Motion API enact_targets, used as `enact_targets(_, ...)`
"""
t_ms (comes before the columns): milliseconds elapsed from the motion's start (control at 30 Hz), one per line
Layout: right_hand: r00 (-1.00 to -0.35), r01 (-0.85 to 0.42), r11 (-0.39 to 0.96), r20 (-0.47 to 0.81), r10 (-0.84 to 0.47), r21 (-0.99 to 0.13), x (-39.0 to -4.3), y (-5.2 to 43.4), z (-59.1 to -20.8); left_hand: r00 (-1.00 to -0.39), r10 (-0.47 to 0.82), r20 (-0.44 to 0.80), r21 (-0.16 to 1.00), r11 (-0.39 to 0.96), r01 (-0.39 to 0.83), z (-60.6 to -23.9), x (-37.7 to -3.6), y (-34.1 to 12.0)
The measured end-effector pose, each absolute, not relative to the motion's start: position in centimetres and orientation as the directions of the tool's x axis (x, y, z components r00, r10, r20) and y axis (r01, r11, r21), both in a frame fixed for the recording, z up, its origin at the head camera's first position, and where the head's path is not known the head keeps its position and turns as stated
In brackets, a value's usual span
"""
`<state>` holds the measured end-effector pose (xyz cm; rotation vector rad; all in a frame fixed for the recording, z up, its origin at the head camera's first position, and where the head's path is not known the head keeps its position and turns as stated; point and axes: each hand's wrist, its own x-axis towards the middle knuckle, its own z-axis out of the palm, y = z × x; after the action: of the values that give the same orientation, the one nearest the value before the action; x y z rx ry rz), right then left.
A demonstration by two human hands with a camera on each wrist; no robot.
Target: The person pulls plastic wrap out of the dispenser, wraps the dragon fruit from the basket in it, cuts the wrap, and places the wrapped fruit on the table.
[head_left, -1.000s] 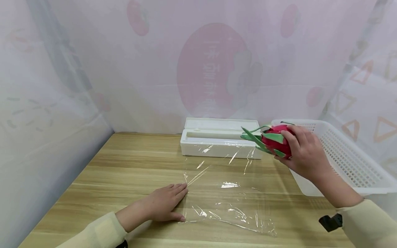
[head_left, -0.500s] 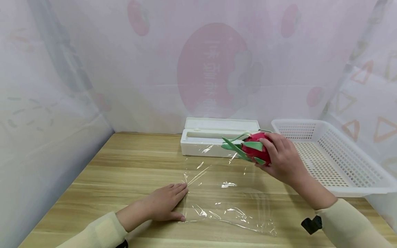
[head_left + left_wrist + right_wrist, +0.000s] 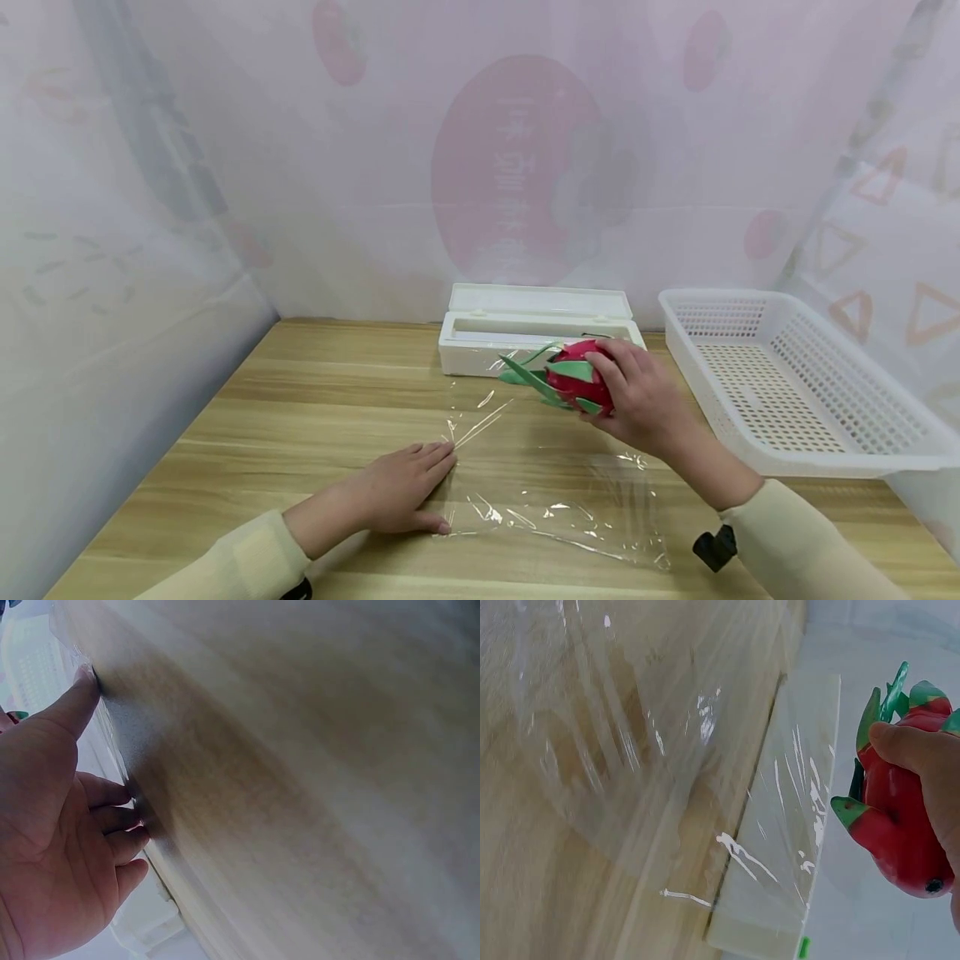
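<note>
A red dragon fruit (image 3: pixel 579 377) with green leafy scales is gripped from its right side by my right hand (image 3: pixel 645 400), held above the sheet. In the right wrist view the thumb lies over the dragon fruit (image 3: pixel 900 817). Clear cling film (image 3: pixel 555 475) stretches across the table from a white dispenser box (image 3: pixel 540 333), whose lid stands raised. My left hand (image 3: pixel 397 492) rests flat at the film's left edge, its fingertips and thumb touching it. In the left wrist view the left hand's fingers (image 3: pixel 112 817) press at the table surface.
A white perforated plastic basket (image 3: pixel 795 450) stands at the right of the wooden table (image 3: pixel 300 417). Pale printed curtains (image 3: pixel 360 167) enclose the back and both sides. The dispenser sits near the back edge.
My right hand has carried the dragon fruit leftward and slightly down, from beside the basket to over the film. The left hand has stayed in place.
</note>
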<state>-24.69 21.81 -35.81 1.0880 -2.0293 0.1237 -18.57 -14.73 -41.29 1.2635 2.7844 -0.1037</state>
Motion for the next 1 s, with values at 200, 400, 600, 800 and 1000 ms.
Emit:
enact_targets(200, -0.307, -0.742, 0.618, 0.688, -0.658, 0.260, -24.8, 20.4, -36.6, -0.657, 0.746, -0.111, -0.022, 0.659, 0.752, -41.2, -18.6, -14.7)
enact_targets(400, -0.330, -0.764, 0.602, 0.660, -0.675, 0.234, -24.9, 19.4, -37.6, -0.657, 0.746, -0.110, -0.022, 0.659, 0.752, -41.3, -18.7, -14.7)
enact_targets(600, -0.346, -0.781, 0.587, 0.635, -0.691, 0.213, -25.0, 18.3, -38.5, -0.658, 0.744, -0.112, -0.016, 0.661, 0.750, -41.3, -18.7, -14.7)
enact_targets(800, -0.386, -0.776, 0.599, 0.603, -0.698, 0.196, -25.2, 17.6, -39.3, -0.660, 0.744, -0.110, 0.002, 0.664, 0.748, -41.3, -18.7, -14.7)
enact_targets(1000, -0.444, -0.770, 0.617, 0.558, -0.702, 0.164, -25.3, 17.3, -39.6, -0.659, 0.743, -0.114, 0.008, 0.664, 0.747, -41.2, -18.6, -14.7)
